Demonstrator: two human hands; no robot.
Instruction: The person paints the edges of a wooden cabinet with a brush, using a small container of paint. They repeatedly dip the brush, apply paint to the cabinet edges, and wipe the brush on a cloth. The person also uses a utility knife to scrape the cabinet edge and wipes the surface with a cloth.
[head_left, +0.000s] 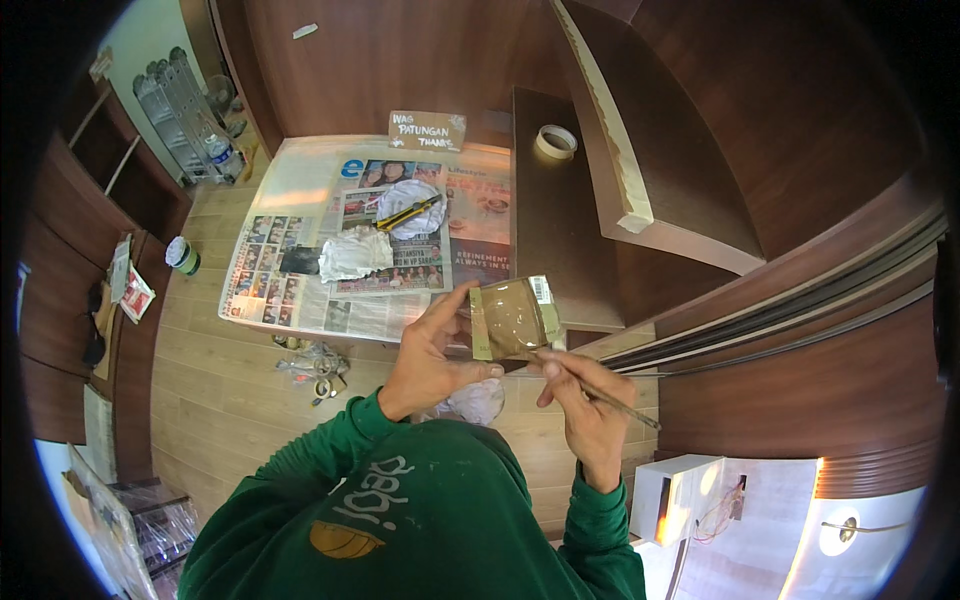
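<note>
My left hand (435, 360) holds up a small box-shaped container (511, 316) by its left side and lower edge; it has green edges, a barcode label and a shiny brown inside. In my right hand (589, 397) is a thin brush or stick (619, 405), its tip at the container's lower edge. Whether the tip touches the container I cannot tell. Beyond my hands, a yellow and black utility knife (409, 213) lies on a round white cloth-like bundle (422, 196). A crumpled white cloth (355, 253) rests beside it on newspaper (390, 289).
A roll of masking tape (556, 142) lies on the brown shelf (551, 225), beside an upright panel edged with tape (600, 112). A cardboard sign (427, 131) stands behind the newspaper. Tape rolls and plastic (322, 371) lie on the floor, with a small tub (182, 256) farther left.
</note>
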